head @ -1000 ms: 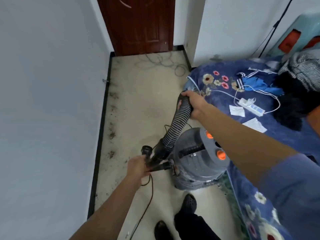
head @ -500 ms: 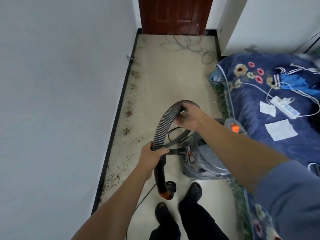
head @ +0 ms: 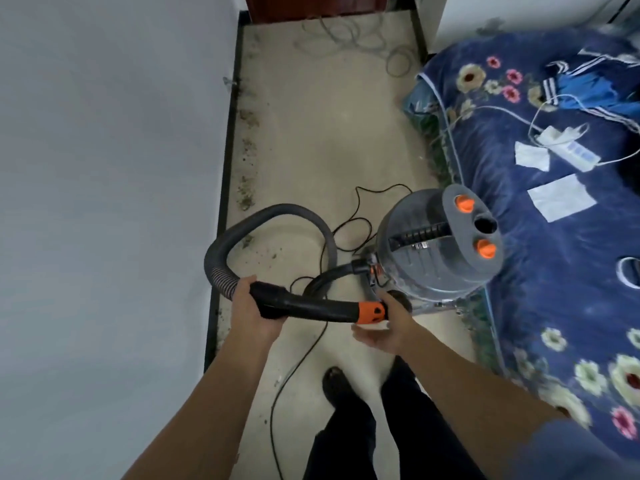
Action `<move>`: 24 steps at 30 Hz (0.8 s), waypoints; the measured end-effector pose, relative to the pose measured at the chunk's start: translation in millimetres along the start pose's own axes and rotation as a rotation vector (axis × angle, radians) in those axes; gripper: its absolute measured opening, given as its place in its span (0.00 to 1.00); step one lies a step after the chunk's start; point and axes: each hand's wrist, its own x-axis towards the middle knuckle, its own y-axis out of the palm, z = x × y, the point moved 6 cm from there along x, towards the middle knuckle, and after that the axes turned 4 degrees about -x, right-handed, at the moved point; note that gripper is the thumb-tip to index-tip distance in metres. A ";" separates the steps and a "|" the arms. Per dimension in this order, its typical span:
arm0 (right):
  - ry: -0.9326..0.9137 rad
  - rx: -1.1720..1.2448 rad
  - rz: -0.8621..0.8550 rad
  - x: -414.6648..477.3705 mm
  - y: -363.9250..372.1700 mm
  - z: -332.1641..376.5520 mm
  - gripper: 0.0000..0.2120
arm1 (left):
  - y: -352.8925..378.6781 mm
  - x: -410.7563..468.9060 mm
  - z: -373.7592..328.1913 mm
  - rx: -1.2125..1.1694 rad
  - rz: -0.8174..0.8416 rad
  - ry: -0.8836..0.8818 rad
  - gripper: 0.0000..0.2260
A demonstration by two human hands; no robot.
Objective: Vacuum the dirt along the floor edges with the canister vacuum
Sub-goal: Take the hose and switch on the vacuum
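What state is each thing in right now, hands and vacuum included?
Canister vacuum: upright on floor beside bed.
Hose: looped, attached to canister.
Left hand: grips the hose handle.
Right hand: loosely open under orange collar.
Dirt: scattered along baseboard, not yet vacuumed.
Black cord: loose on floor.

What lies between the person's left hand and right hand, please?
In the head view, the black hose handle spans it, gripped by the left hand, its orange collar reaching the right hand.

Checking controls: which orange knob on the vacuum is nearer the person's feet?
The lower orange knob; the other knob lies beyond the dark port.
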 end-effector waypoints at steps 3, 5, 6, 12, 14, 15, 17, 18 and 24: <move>-0.180 0.064 -0.029 -2.4 21.6 22.2 0.07 | -27.1 -4.3 -2.3 0.013 -0.095 0.006 0.12; -0.271 0.000 -0.058 -9.0 24.0 49.9 0.03 | -56.7 0.5 -24.5 0.098 -0.262 0.173 0.21; -0.305 -0.014 -0.058 -17.3 23.7 64.7 0.04 | -72.4 -0.6 -40.3 0.185 -0.364 0.299 0.28; -0.453 0.021 0.060 -90.4 53.1 159.0 0.15 | -53.9 -8.6 -69.1 1.289 0.043 0.790 0.32; -0.467 0.004 0.121 -111.2 71.4 174.6 0.12 | -45.8 -12.4 -68.0 1.490 0.173 0.869 0.33; -0.473 -0.010 0.143 -117.2 79.1 180.7 0.10 | -41.4 -15.4 -69.5 1.559 0.212 0.926 0.30; -0.473 -0.031 0.197 -128.9 97.3 185.8 0.07 | -34.0 -25.6 -77.0 1.576 0.223 1.019 0.20; -0.462 -0.007 0.230 -131.6 105.5 187.3 0.07 | -31.6 -34.4 -80.8 1.513 0.205 1.017 0.17; -0.408 0.151 0.239 -107.8 141.2 183.4 0.08 | -59.4 -73.4 -123.2 1.081 -0.179 0.930 0.10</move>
